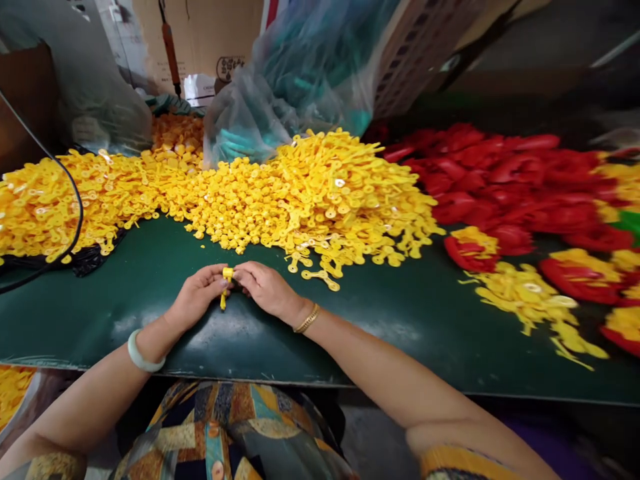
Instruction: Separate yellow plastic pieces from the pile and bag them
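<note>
Between my two hands, above the dark green table (295, 340), is a small yellow plastic piece (228, 273) with a thin part hanging down from it. My left hand (200, 293) pinches it from the left, with a pale bangle on the wrist. From the right, my right hand (265, 287) has its fingers closed on the same piece; a gold bracelet is on that wrist. Just beyond my hands lies a large heap of small yellow parts (240, 200), with longer flat yellow parts (350, 193) piled on its right side.
Red plastic pieces (500, 173) are heaped at the right, some holding yellow parts. A clear bag (300, 87) with teal contents stands behind the heap. A black cable (80, 207) curves at the left. An orange tool (171, 57) hangs at the back.
</note>
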A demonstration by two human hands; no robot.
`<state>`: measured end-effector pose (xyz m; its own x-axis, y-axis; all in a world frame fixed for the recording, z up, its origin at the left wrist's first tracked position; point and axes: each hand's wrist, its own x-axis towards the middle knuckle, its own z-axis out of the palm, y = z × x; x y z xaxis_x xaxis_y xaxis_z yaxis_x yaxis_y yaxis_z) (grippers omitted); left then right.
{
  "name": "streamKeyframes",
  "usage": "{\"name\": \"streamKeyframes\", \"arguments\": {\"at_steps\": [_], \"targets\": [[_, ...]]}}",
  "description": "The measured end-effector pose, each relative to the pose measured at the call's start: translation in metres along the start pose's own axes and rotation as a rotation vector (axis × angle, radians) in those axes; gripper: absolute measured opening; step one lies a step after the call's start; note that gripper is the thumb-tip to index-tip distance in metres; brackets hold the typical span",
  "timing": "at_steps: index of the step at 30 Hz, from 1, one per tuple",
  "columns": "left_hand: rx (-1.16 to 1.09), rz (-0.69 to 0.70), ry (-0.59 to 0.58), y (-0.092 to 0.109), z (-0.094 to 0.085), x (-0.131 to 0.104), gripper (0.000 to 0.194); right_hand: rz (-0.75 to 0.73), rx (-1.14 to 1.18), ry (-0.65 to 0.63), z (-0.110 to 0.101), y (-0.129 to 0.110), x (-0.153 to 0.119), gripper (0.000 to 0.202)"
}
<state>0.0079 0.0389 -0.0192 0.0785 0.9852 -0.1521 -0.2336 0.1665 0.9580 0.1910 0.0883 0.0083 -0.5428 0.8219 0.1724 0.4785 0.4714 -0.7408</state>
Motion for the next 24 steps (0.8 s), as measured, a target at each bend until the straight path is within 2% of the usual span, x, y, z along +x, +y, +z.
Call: {"name": "streamKeyframes", "arguments": {"at_steps": [2,4,6,8,12,15,18,22,24], "targets": [[-0.05,-0.039,0.024,0.002,-0.001,0.001,0.052,-0.052,-0.382,0.061,-0.026,0.013,-0.004,0.025],[-0.042,-0.045,0.017,0.003,-0.001,0.001,0.051,0.007,-0.7,0.099,-0.05,0.026,-0.011,0.024],[0.01,-0.036,-0.026,0.003,-0.001,0.0,0.047,0.085,-0.891,0.112,-0.065,0.038,-0.02,0.024],[0.07,-0.023,-0.076,0.001,0.0,-0.001,0.043,0.077,-0.961,0.09,-0.067,0.045,-0.028,0.022],[0.097,-0.013,-0.088,-0.001,0.0,-0.002,0.041,-0.088,-0.873,0.033,-0.049,0.043,-0.04,0.017],[0.092,-0.016,-0.071,0.001,-0.001,-0.002,0.041,-0.212,-0.67,-0.016,-0.036,0.036,-0.048,0.018],[0.084,-0.01,-0.049,0.004,-0.005,0.0,0.042,-0.302,-0.445,-0.052,-0.033,0.034,-0.055,0.022],[0.07,-0.003,0.023,0.006,-0.01,0.003,0.042,-0.2,-0.365,0.061,-0.037,0.034,-0.061,0.021],[0.07,0.004,0.037,0.006,-0.012,0.004,0.042,-0.161,-0.421,0.027,-0.035,0.031,-0.061,0.025]]}}
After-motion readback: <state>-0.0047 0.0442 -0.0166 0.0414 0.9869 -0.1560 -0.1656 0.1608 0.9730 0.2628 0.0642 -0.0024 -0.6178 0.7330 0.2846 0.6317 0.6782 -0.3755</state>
